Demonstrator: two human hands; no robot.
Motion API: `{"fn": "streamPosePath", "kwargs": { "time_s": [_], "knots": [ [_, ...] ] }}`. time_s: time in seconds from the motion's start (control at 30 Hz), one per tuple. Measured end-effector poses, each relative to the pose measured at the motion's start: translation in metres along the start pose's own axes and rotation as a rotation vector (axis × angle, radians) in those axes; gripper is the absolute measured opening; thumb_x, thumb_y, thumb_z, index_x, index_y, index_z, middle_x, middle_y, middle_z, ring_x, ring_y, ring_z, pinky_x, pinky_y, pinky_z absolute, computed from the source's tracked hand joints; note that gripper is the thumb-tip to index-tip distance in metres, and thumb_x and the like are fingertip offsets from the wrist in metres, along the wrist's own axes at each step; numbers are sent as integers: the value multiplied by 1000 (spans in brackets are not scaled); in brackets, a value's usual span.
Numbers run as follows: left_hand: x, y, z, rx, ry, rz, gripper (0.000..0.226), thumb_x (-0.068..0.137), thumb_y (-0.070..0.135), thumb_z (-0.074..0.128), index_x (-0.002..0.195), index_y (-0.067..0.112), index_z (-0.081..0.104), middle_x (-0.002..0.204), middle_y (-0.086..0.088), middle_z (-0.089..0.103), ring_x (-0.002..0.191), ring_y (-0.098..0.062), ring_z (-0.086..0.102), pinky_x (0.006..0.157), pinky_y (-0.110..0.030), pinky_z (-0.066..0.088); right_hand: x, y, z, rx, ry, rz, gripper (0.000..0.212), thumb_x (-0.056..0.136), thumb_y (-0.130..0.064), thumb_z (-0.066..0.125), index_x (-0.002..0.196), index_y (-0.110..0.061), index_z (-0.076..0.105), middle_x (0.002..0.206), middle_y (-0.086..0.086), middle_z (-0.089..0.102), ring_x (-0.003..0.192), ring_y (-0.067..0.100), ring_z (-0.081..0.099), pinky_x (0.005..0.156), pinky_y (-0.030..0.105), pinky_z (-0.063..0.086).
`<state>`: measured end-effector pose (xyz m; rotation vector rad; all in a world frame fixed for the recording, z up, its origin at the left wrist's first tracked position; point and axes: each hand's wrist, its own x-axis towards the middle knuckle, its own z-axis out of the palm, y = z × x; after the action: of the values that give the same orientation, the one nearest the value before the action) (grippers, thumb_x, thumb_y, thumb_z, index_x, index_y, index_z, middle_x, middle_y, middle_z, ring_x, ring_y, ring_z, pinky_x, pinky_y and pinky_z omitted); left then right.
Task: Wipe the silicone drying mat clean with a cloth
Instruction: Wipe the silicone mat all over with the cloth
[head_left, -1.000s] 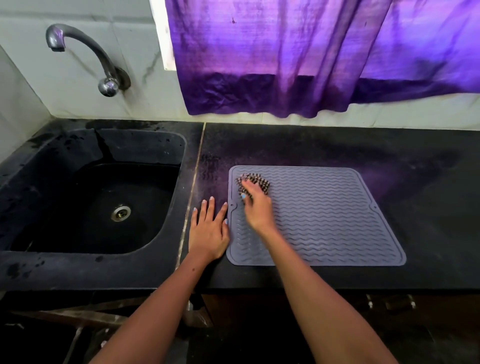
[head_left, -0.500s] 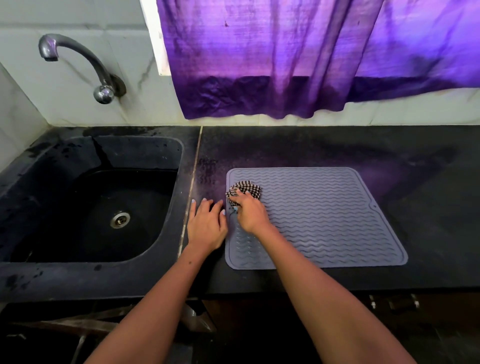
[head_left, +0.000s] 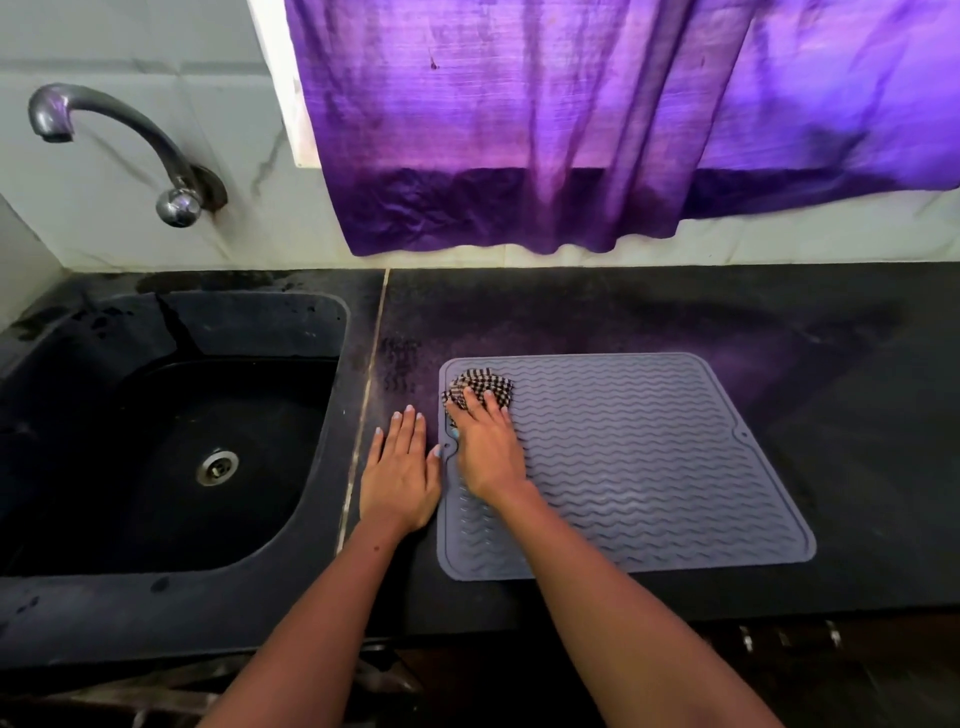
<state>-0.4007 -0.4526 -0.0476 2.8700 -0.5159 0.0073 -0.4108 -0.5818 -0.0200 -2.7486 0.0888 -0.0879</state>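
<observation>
Mat (head_left: 649, 467) flat on counter (head_left: 675, 312), right of sink (head_left: 171, 441). Right hand (head_left: 485, 449) presses checked cloth (head_left: 480, 388) onto mat's far-left corner, fingers curled over it. Left hand (head_left: 400, 473) flat, fingers spread, beside mat's left edge, maybe touching. Tap (head_left: 124, 150), curtain (head_left: 571, 130) behind.
</observation>
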Motion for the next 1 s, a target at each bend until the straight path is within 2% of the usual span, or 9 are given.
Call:
{"fn": "streamPosePath", "kwargs": {
  "time_s": [0.13, 0.2, 0.27, 0.33, 0.37, 0.43, 0.53, 0.63, 1.0],
  "knots": [
    [1, 0, 0, 16, -10, -9, 84, 78, 51, -13, 148, 9, 7, 158, -4, 3, 146, -16, -3, 117, -34, -7, 3, 2, 2, 25, 32, -13, 62, 90, -4, 49, 145, -23, 30, 157, 1, 18, 146, 24, 10, 119, 36, 6],
    [0, 0, -1, 23, -20, -11, 85, 77, 50, -15, 148, 10, 5, 158, -3, 0, 145, -15, -5, 117, -34, -7, 6, 2, -3, 66, 59, 10, 59, 89, 0, 48, 142, -23, 38, 153, 2, 31, 143, 23, 24, 117, 33, 18],
    [1, 0, 0, 21, -32, -15, 85, 76, 50, -16, 149, 11, 2, 158, -2, -3, 145, -14, -7, 117, -34, -7, 13, -4, -17, 248, 167, 177, 49, 90, -2, 46, 134, -23, 49, 139, 5, 50, 128, 25, 46, 105, 30, 35],
    [1, 1, 0, 19, -31, -16, 85, 75, 50, -17, 149, 12, 1, 158, -1, -4, 145, -13, -8, 118, -34, -7, 26, -14, -34, 473, 272, 427, 42, 94, -6, 44, 131, -23, 53, 128, 7, 60, 117, 25, 54, 91, 27, 42],
    [2, 1, 0, 21, -27, -13, 84, 76, 50, -17, 149, 12, 1, 158, 0, -5, 145, -12, -9, 118, -34, -7, 32, -18, -39, 516, 329, 481, 42, 94, -6, 44, 132, -23, 52, 129, 6, 59, 117, 25, 53, 90, 26, 42],
    [2, 1, 0, 20, -24, -11, 84, 75, 51, -17, 149, 12, 0, 158, 0, -6, 144, -11, -9, 117, -33, -8, 39, -20, -36, 442, 399, 372, 48, 93, -1, 45, 137, -21, 46, 144, 3, 45, 130, 25, 43, 104, 31, 39],
    [1, 1, -1, 12, -14, -13, 85, 75, 52, -17, 149, 13, 0, 158, 1, -6, 144, -11, -9, 117, -33, -8, 36, -9, -18, 148, 165, 94, 61, 93, -1, 45, 147, -23, 27, 157, 2, 16, 145, 28, 13, 119, 36, 16],
    [-1, 3, -4, -5, -1, -14, 85, 75, 52, -15, 149, 13, 2, 158, 1, -4, 144, -10, -7, 117, -33, -8, 30, 3, -3, -44, -25, 20, 65, 93, -6, 45, 149, -23, 16, 159, 3, 6, 146, 29, 0, 121, 38, 2],
    [0, 2, -1, 16, -1, -33, 83, 77, 54, -14, 149, 15, 3, 158, 3, -2, 144, -7, -8, 118, -31, -7, 32, 16, -2, 73, -3, -58, 59, 94, -1, 42, 147, -22, 26, 158, 1, 16, 146, 24, 5, 120, 34, 4]
  ]
}}
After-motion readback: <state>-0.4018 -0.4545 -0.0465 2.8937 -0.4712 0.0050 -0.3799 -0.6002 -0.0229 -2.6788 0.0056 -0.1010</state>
